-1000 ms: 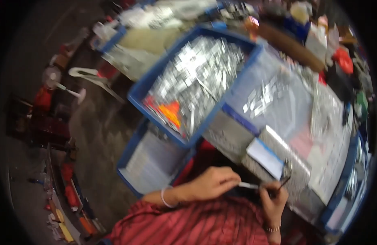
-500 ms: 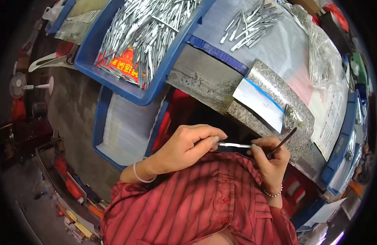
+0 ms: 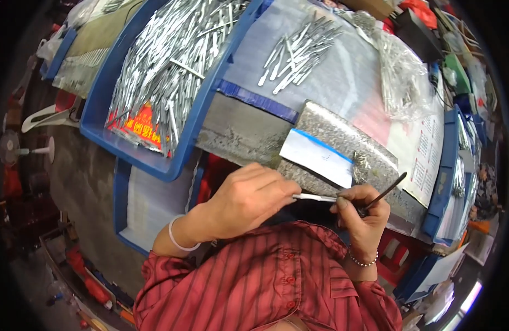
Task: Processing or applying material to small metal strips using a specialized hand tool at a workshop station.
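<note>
Left hand (image 3: 249, 198) and right hand (image 3: 364, 212) pinched thin metal piece (image 3: 315, 197), lying level at frame centre; right also gripped dark tool (image 3: 384, 193). Cluttered worktop (image 3: 342, 88) above.

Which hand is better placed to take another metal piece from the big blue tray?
Probably the left hand: the blue tray lies on its side. It would first need to release the metal piece. The right hand holds a dark tool.

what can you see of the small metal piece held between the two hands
The small metal piece is a thin, flat, silvery strip, much like the loose pieces heaped in the blue tray. It lies roughly level, just in front of the red striped shirt. The left hand pinches one end and the right hand, which also holds a thin dark tool, grips the other.
</note>
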Tool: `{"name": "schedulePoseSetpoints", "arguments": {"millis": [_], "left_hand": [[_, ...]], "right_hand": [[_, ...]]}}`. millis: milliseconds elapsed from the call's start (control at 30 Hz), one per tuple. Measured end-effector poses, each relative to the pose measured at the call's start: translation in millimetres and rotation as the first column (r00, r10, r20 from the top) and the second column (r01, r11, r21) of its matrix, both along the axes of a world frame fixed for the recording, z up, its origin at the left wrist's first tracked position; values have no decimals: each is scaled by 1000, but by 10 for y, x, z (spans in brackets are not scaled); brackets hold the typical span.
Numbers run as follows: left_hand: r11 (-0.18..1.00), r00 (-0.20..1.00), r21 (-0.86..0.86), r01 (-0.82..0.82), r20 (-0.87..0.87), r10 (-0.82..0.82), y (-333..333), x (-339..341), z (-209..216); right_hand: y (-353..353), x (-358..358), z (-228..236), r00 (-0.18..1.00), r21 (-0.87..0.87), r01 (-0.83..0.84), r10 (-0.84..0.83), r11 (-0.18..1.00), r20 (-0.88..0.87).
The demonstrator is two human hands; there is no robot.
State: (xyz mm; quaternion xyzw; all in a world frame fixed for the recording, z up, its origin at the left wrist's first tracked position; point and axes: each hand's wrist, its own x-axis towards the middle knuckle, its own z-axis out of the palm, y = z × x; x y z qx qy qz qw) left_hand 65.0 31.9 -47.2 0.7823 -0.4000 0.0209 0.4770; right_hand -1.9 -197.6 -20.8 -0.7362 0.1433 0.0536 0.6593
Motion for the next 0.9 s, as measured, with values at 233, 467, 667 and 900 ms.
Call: {"name": "schedulePoseSetpoints", "arguments": {"millis": [233,467,667,900], "left_hand": [[994,990,-35,-101,98,104,-130,474,-126],[992,979,51,-113,174,103,-257,514,-259],[975,940,167,-146,329,85,-277,476,-290],[968,931,216,-131,362,45,-265,472,-277]], "right_hand": [[-193,155,-49,974,-39,156,-147,987,174],[-367,170,-24,953,-187,240,-193,953,235],[-300,127,35,939,-142,190,-137,972,316],[-351,201,3,965,-557,185,-43,810,259]]}}
